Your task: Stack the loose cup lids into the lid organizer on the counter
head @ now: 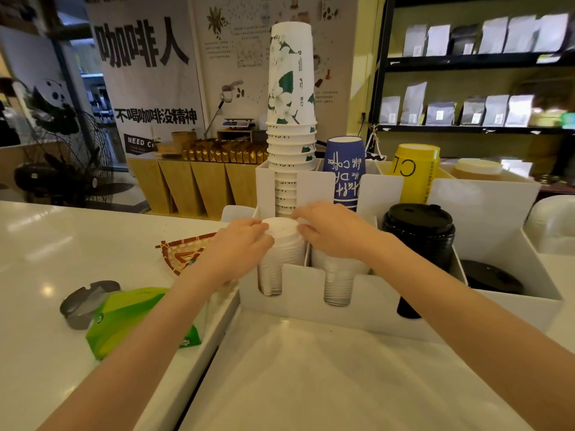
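Over on the white desk [46, 244] lies a green packet [137, 318], its far corner lapping over a grey metal disc [82, 301]. Just beyond sits a woven tray with a red-brown rim [183, 248]. Rising tall at the back is a stack of white paper cups with green leaf print [291, 98], a blue cup [343, 169] upside down to its right, then a yellow cup [415, 172]. Behind, a banner with bold black characters [144, 73] hangs, a black fan [67, 163] stands at left, and dark shelves of pale pouches [476, 76] fill the right.

Soft indoor light; blurred, warped edges
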